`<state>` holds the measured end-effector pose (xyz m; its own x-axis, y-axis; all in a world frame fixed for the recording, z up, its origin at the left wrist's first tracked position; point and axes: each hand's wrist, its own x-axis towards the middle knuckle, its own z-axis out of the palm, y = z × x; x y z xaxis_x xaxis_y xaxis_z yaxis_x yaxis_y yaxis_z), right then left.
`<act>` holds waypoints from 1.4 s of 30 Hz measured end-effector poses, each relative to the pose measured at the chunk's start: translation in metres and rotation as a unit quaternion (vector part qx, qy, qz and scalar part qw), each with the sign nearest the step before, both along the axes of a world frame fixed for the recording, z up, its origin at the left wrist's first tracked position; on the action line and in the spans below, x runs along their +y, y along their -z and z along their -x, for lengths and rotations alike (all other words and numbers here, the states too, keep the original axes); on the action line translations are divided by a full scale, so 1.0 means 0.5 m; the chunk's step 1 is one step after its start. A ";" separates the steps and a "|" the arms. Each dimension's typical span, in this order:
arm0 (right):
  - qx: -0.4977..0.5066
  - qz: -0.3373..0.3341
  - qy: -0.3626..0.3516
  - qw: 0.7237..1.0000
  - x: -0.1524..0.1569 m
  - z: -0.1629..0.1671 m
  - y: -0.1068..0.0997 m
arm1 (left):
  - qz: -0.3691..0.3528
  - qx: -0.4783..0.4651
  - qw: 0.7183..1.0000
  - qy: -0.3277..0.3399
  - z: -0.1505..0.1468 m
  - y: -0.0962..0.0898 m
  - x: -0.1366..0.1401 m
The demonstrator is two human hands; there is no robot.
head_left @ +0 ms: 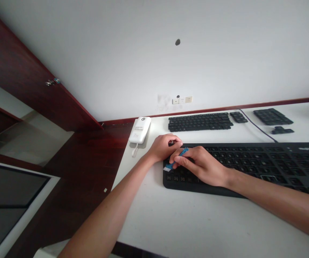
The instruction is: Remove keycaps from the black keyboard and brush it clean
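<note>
A black keyboard (240, 157) with its keycaps off lies on the white table, bare switch sockets showing. My right hand (201, 165) pinches a small blue brush (182, 152). The brush's white bristles touch the sockets near the keyboard's left end. At the upper left corner, my left hand (165, 145) is curled on the keyboard's edge, thumb and fingers closed around it; the fingertips are partly hidden.
Behind the keyboard lie a main block of black keycaps (200, 122) and smaller keycap groups (272, 116). A cable (259, 126) runs back between them. A white handheld device with a strap (140, 129) sits at the table's left edge. Wall sockets (182, 100) are behind.
</note>
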<state>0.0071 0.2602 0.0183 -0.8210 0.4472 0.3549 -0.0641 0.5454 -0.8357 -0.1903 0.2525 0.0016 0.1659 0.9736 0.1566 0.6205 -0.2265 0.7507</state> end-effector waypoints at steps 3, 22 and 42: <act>-0.003 0.002 0.023 1.000 0.000 0.000 0.001 | 0.005 0.003 1.000 -0.001 0.000 0.001 0.000; -0.030 -0.047 0.036 0.998 -0.005 -0.008 -0.004 | 0.003 -0.011 1.000 0.016 0.002 0.001 0.000; -0.008 -0.082 0.074 0.994 -0.008 -0.009 -0.004 | 0.018 -0.005 1.000 0.013 0.002 -0.004 0.000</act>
